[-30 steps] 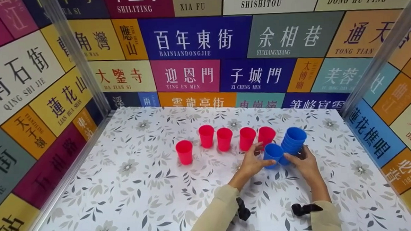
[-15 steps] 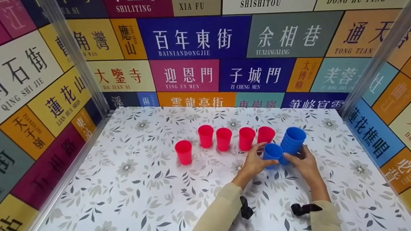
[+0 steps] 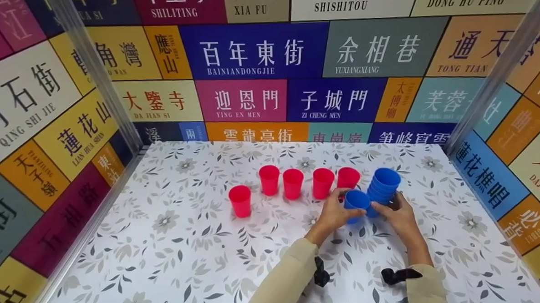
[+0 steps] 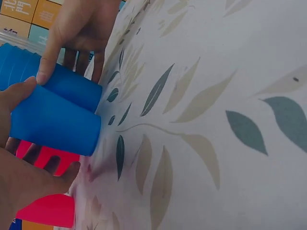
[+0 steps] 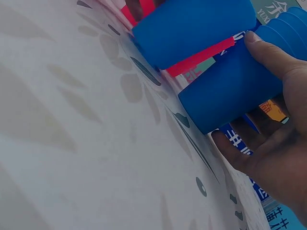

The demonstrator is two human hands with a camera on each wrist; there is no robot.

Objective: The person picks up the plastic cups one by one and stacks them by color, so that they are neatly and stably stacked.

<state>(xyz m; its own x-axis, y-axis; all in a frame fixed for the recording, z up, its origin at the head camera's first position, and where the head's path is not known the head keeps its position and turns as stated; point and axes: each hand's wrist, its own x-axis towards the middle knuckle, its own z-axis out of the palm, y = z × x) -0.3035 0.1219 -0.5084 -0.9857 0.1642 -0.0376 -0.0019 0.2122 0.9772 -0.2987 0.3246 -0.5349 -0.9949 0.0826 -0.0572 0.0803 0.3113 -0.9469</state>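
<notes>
A single blue cup [image 3: 357, 201] stands upright in the head view, and my left hand [image 3: 335, 214] grips it with the thumb on its near side. Just to its right, my right hand [image 3: 398, 212] holds a stack of blue cups [image 3: 383, 187] low down. In the left wrist view the single cup [image 4: 55, 122] lies alongside the stack [image 4: 72, 84], with the left hand [image 4: 29, 177] and right hand [image 4: 81, 33] around them. The right wrist view shows the right hand's [image 5: 288, 129] thumb on the stack [image 5: 230, 91].
Several upright red cups stand behind and left of the hands: one at the far left [image 3: 240, 202], others farther back [image 3: 269, 181], [image 3: 293, 184], [image 3: 323, 184]; another red cup [image 3: 347, 177] stands behind the single blue cup. Printed panels [image 3: 256, 52] surround the patterned table [image 3: 165, 265].
The left forearm has shifted slightly to the right since the earliest frame. Both hands keep their holds, and the cups show no clear movement on the table.
</notes>
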